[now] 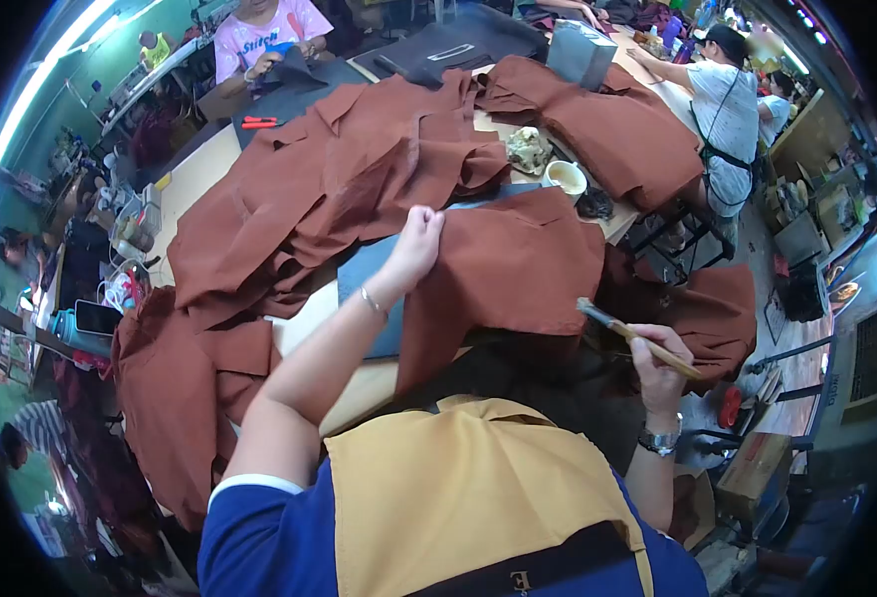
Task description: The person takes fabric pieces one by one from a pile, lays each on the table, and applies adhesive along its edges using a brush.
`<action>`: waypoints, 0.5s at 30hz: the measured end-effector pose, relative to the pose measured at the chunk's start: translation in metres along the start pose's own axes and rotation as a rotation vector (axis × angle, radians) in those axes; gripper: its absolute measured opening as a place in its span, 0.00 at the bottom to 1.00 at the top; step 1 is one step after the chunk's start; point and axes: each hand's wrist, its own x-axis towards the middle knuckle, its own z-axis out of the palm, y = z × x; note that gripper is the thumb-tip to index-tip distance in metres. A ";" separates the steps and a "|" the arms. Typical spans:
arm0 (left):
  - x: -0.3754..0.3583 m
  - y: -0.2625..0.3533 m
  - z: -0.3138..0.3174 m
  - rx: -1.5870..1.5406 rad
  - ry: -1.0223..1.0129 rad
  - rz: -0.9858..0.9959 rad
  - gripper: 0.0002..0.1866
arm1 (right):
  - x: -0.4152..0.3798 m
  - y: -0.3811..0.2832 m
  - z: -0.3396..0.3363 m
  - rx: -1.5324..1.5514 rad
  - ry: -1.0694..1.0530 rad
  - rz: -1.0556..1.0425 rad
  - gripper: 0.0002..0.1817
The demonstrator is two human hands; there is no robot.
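At the far left, a strip light (35,95) ran along a green wall, and cluttered shelves stood below it. A phone (97,317) lay at the left edge of the long worktable (199,179), beside a heap of rust-brown cloth (175,398) that hung over the near left corner. More brown garments (359,169) were spread across the middle of the table, with red-handled clippers (259,122) lying far left near a seated person in a pink shirt (259,35). The wearer's left hand (416,239) was clenched on the edge of a brown fabric piece (508,269), which lay on the table just right of centre over a dark blue-grey sheet (369,269). Behind it stood a small white cup (565,177) and a grey box (580,55). The right hand (659,370), near right and off the table edge, was closed around a wooden-handled brush (632,333). At the far right a person in an apron (722,119) leaned over the table, with machines and boxes beyond.
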 end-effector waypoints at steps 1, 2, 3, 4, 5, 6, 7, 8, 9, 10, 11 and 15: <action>0.018 0.016 0.005 -0.081 0.002 -0.022 0.13 | 0.000 0.001 -0.011 0.030 0.016 0.049 0.06; 0.046 0.033 0.004 -0.111 -0.120 -0.041 0.14 | 0.000 0.003 -0.021 0.029 0.029 0.032 0.06; 0.073 0.053 0.001 -0.141 -0.241 -0.063 0.15 | 0.000 0.007 -0.027 0.044 0.056 0.028 0.07; 0.073 0.104 -0.001 -0.343 -0.263 -0.167 0.16 | 0.001 0.010 -0.031 0.060 0.082 0.023 0.07; 0.075 0.152 0.000 -0.546 -0.283 -0.271 0.17 | 0.001 0.014 -0.036 0.075 0.106 0.018 0.07; 0.108 0.177 -0.001 -0.481 -0.163 -0.249 0.19 | 0.000 0.016 -0.042 0.071 0.096 0.037 0.07; 0.139 0.203 -0.001 -0.410 -0.045 -0.233 0.21 | 0.000 0.016 -0.044 0.075 0.113 0.024 0.07; 0.153 0.222 -0.009 -0.564 0.083 -0.143 0.21 | 0.001 0.015 -0.045 0.078 0.129 0.010 0.07; 0.167 0.242 -0.017 -0.716 0.198 -0.031 0.20 | 0.001 0.016 -0.047 0.083 0.145 -0.002 0.07; 0.179 0.263 -0.024 -0.848 0.294 0.096 0.20 | 0.001 0.018 -0.050 0.079 0.152 0.003 0.07; 0.188 0.262 -0.035 -0.927 0.370 0.163 0.19 | -0.001 0.021 -0.054 0.074 0.159 0.010 0.07; 0.215 0.240 -0.076 -1.166 0.673 0.390 0.17 | -0.006 0.029 -0.071 0.031 0.167 0.010 0.07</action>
